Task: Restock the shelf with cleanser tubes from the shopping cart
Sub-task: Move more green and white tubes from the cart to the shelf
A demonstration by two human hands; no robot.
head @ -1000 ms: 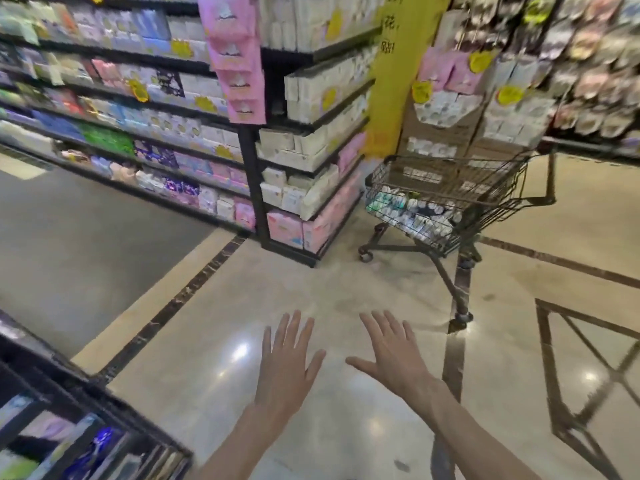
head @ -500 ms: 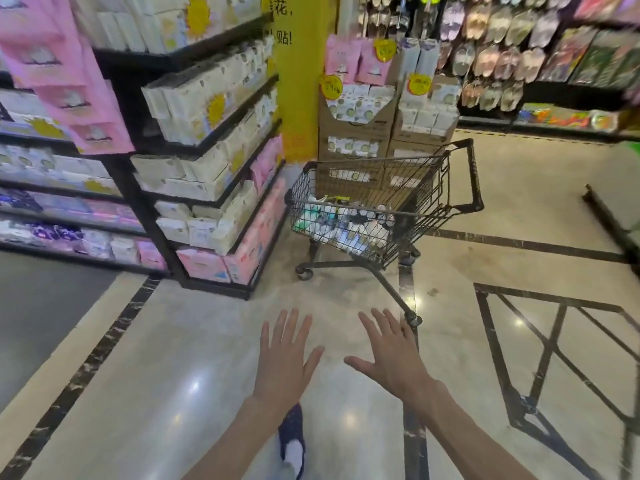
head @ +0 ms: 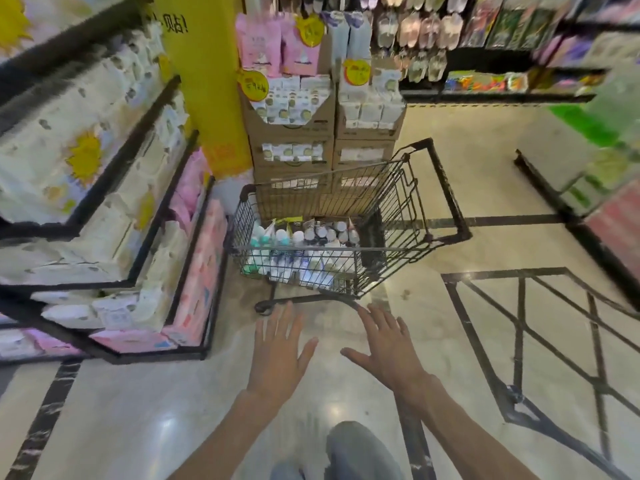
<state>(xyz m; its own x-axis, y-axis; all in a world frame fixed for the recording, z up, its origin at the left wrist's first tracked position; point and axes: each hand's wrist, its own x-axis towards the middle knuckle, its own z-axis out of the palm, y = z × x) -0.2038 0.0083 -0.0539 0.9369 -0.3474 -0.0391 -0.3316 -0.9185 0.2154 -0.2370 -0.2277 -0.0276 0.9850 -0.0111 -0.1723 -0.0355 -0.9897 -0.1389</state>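
Wire mesh forms the shopping cart [head: 332, 244], a dark metal basket with a thick bar handle on its right side, standing on glossy, pale stone floor [head: 450, 188] inlaid with dark veined strips. Cleanser tubes [head: 301, 247] lie heaped in its bottom — smooth white and teal plastic, round caps upward. Left hand [head: 278, 355] and right hand [head: 389, 348] hover palms down just short of the cart, fingers straight and spread, holding nothing. Left of the cart stands a black-framed shelf [head: 166, 188] of soft pale packs; behind it, brown cardboard cartons [head: 294, 133].
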